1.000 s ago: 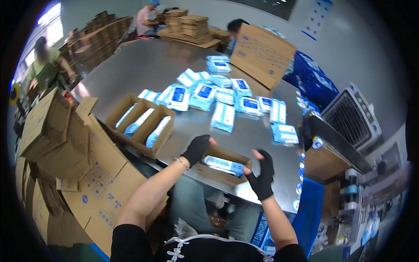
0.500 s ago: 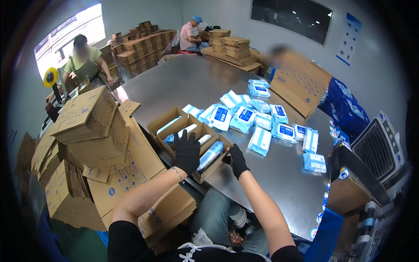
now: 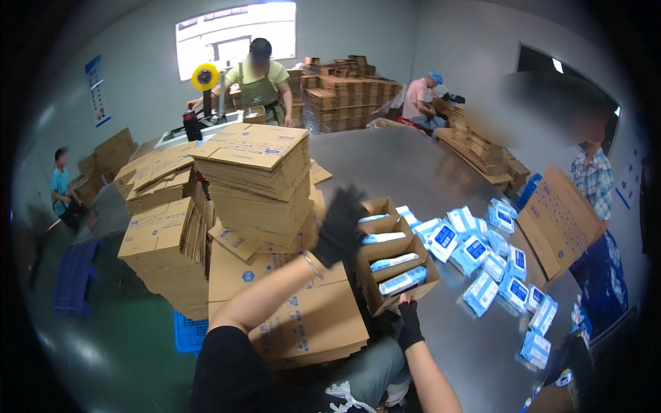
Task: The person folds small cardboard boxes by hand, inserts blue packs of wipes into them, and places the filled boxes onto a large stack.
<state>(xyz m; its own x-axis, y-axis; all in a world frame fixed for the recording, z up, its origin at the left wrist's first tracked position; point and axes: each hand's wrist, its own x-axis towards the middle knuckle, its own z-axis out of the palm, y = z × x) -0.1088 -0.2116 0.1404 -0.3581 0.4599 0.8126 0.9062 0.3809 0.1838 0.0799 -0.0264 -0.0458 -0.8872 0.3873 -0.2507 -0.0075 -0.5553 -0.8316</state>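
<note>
Open brown cardboard cartons (image 3: 375, 292) sit side by side at the table's near edge, with blue-and-white soft packs (image 3: 403, 281) standing inside. The packs look like wet wipes. My right hand (image 3: 410, 325), in a black glove with bare fingertips, grips the near end of the closest carton, thumb at its rim. My left hand (image 3: 341, 226), also black-gloved, is raised beside the cartons' left side, close to a tall stack of flattened cartons (image 3: 255, 186). Motion smears its fingers, and nothing shows clearly in it.
Loose wipe packs (image 3: 475, 253) lie scattered on the metal table (image 3: 358, 151) right of the cartons. More flattened cartons (image 3: 296, 323) are piled at my left. A tape dispenser (image 3: 205, 77) stands behind them. A large open box (image 3: 559, 224) leans at far right. Several people work around.
The view has turned left. My left hand has come off the cartons and risen toward the flattened stack. My right hand stays at the near carton end.
</note>
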